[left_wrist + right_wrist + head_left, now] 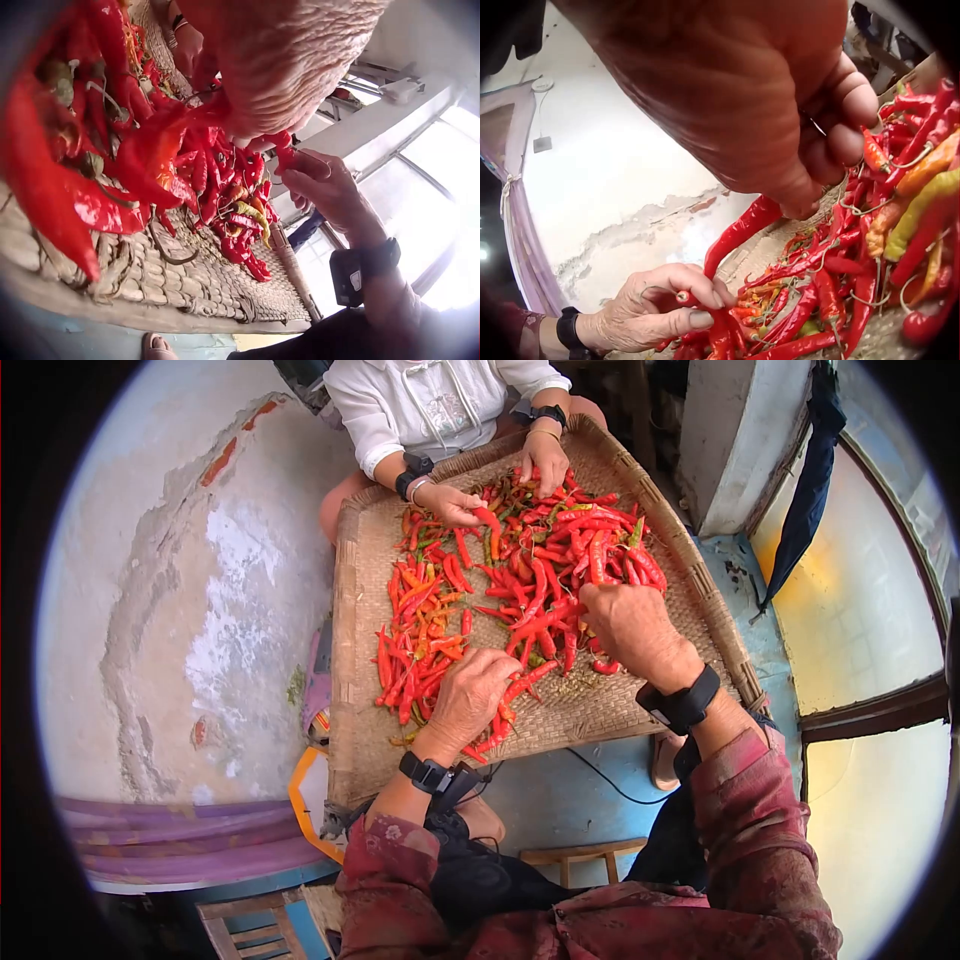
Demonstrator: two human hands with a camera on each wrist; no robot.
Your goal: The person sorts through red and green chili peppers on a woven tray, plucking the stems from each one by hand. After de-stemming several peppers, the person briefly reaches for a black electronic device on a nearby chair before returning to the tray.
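Observation:
Red chili peppers (540,585) lie heaped on a woven tray (600,710), with smaller orange and red ones along its left part. My left hand (470,695) is at the near edge of the pile; the right wrist view shows that hand (660,307) with fingers curled round red peppers. Above the pile's right side is my right hand (640,635). Its thumb and finger pinch one end of a long red pepper (739,236), whose other end hangs down by my left hand. In the left wrist view, my right hand (330,187) pinches something red, partly hidden by my left hand (292,67).
Across the tray, a person in a white hooded top (430,410) handles peppers with both hands. A dark folded umbrella (805,490) hangs at the right, by frosted windows (850,570). A cracked wall (220,590) stands left, and a black cable (610,780) runs below the tray.

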